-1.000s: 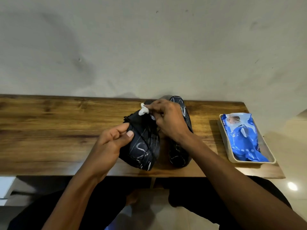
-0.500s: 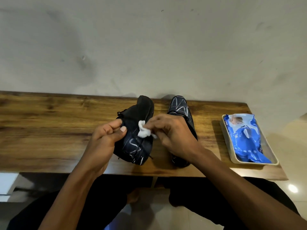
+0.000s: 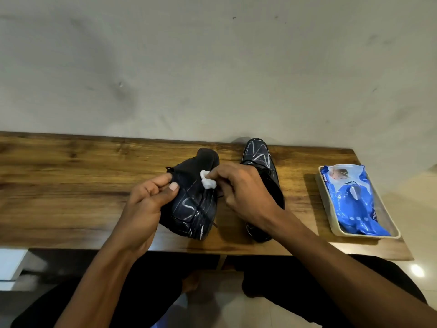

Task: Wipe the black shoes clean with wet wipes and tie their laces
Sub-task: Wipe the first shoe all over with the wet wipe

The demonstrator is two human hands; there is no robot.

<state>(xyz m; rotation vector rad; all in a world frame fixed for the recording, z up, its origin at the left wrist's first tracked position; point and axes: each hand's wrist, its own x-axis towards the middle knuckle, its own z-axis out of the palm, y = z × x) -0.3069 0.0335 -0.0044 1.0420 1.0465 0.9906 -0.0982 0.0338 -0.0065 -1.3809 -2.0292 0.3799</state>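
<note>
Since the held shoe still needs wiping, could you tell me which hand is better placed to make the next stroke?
Right. The right hand already pinches the wet wipe against the shoe, while the left hand grips that shoe to steady it.

Two shoes [image 3: 194, 202] [image 3: 260, 162], one wipe [image 3: 208, 183], one pack [image 3: 352, 200].

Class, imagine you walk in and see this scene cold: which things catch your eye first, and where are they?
At the table's centre, the left hand grips a black shoe while the right hand pinches a white wipe against it. The second shoe lies behind the right hand. Far right, a bright blue wipes pack sits in a tray.
</note>
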